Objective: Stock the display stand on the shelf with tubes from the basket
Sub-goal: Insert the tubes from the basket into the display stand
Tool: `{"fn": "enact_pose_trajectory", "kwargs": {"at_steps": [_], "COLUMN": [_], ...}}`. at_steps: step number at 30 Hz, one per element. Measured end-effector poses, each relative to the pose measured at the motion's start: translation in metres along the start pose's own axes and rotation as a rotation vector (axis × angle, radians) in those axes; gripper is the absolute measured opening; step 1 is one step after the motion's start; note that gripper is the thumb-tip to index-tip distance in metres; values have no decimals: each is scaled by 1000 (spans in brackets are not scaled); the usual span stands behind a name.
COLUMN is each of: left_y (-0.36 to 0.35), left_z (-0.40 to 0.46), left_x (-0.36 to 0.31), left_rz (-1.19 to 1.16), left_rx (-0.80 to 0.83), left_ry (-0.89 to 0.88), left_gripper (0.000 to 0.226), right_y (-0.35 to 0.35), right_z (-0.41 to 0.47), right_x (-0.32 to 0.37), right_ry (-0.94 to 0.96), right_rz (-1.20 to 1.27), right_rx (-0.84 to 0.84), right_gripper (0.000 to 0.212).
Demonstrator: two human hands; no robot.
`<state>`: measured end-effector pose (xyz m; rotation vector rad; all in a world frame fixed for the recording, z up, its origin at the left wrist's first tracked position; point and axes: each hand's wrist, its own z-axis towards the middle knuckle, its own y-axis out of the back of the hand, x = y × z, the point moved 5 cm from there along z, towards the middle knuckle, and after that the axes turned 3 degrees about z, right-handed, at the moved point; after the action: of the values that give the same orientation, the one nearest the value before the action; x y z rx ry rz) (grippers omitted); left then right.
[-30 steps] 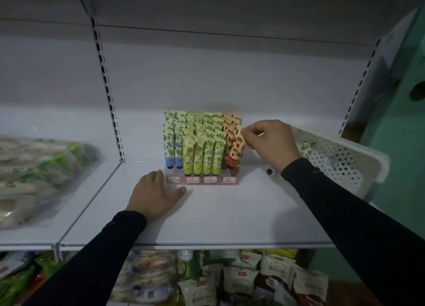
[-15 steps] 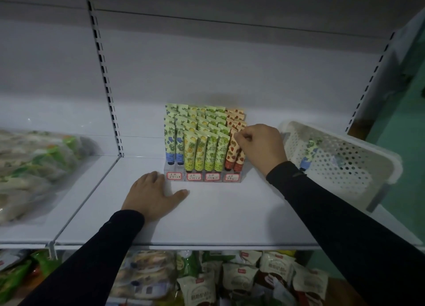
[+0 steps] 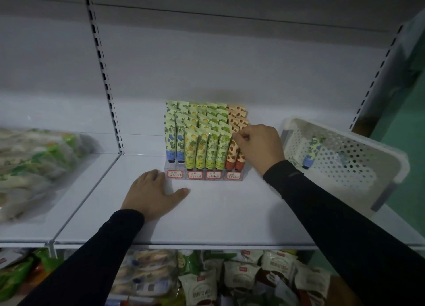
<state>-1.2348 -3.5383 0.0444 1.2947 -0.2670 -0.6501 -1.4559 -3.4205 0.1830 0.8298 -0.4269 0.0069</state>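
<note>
While the person stands facing the white shelf (image 3: 207, 213), the head view looks down over both dark-sleeved arms. Near the shelf's back edge, about midway along it, sits the clear display stand (image 3: 202, 174), packed with upright tubes in stepped rows: blue-flowered tubes (image 3: 171, 142) on its left side, yellow and green ones in the middle, and red strawberry tubes (image 3: 231, 155) on its right side. Small red-framed price labels run along the stand's front.

The right hand (image 3: 259, 148) is at the stand's right front corner, its fingers curled and pinching the top of a front strawberry tube. A second ago that tube was lifted and tilted above the stand; now it stands upright in the front row, so it appears seated in its slot and the hand looks ready to let go.

The left hand (image 3: 153, 192) lies flat on the shelf with fingers straight and spread, fingertips just beside the stand's left front corner, where it has stayed, seemingly steadying the stand.

At the shelf's right end, a white perforated basket (image 3: 358, 158) rests tilted. One blue-flowered tube (image 3: 310, 155) is visible inside it, so stocking is probably not finished, though the stand looks nearly full.

Below the shelf's front edge lie bagged snacks (image 3: 241, 280); the neighbouring shelf to the left holds clear-wrapped packs (image 3: 34, 163).
</note>
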Motion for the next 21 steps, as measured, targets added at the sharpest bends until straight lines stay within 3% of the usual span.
{"fn": "enact_pose_trajectory", "kwargs": {"at_steps": [21], "left_y": [-1], "left_z": [0], "left_x": [2], "left_rz": [-2], "left_rx": [-16], "left_ry": [-5], "left_gripper": [77], "right_y": [0], "right_z": [12], "right_x": [5], "right_ry": [-29], "right_rz": [-76], "right_rx": [134], "right_gripper": [38]}}
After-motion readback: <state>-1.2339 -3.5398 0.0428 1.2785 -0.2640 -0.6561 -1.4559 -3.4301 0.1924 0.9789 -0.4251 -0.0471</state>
